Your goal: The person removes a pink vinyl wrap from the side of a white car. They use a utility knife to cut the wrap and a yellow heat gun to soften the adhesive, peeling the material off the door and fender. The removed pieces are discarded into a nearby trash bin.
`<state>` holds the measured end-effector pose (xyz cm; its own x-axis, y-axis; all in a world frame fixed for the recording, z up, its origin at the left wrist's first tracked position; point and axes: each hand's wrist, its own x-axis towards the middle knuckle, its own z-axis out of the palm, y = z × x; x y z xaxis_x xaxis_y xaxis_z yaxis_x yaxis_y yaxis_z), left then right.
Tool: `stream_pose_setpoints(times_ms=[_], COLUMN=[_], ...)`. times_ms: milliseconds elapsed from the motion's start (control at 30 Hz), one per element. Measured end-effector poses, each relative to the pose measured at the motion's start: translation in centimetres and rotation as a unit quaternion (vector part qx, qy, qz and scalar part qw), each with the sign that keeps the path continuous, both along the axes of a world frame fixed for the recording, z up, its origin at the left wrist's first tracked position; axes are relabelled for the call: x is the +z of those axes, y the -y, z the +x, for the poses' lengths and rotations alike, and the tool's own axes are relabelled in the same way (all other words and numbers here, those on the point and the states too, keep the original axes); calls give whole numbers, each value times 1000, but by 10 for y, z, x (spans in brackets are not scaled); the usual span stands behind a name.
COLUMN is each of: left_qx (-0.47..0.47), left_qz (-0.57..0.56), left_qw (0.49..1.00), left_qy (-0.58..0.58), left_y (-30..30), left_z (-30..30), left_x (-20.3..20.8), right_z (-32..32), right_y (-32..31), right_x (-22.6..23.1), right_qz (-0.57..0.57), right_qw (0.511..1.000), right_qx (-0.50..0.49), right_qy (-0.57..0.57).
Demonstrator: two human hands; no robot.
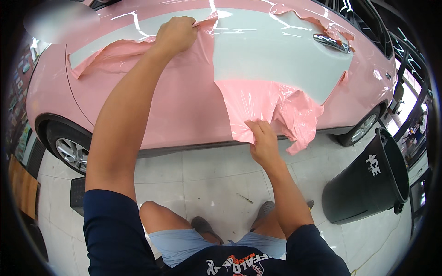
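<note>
A pink car's side fills the upper part of the head view, with pink vinyl wrap film [251, 103] partly peeled from its doors and white paint [262, 55] bare beneath. My left hand [177, 36] is closed on the film's upper edge, near the seam between the two doors. Lower down, my right hand [265, 143] pinches the bottom corner of the flap that hangs from the right-hand door. Crumpled film [299, 115] droops beside that hand. Another loose fold of film [122, 53] sags along the left-hand door. A chrome door handle [331, 43] sits amid torn film edges.
A large black trash bin [357, 184] stands tilted in view at the right. One car wheel [71, 149] is at left, another [366, 128] at right. A black box [77, 197] rests on the tiled floor [207, 172] near my left arm. Small debris [245, 198] lies between my feet.
</note>
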<state>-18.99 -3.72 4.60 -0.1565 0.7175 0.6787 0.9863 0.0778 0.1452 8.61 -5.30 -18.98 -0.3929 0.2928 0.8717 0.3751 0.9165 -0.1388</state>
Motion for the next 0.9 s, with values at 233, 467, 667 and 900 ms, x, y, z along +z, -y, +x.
stream_pose_setpoints(times_ms=[233,467,667,900], left_qx=[-233,-362,-465,-343], left_qz=[55,19,68,209], left_qw=[928,925,873,908], left_qy=[-285,-114,133,124], left_y=[70,-6,-13,-16], left_z=[74,93,97,122], left_x=[-130,-163,-180,-216], right_z=[10,26,82,41], right_y=[13,25,-32,-116], right_x=[1,26,57,45], right_qz=[-85,-104,9,14], right_qw=[996,993,973,989], right_qx=[-23,-16,-176,-71], right_qy=[7,44,145,126])
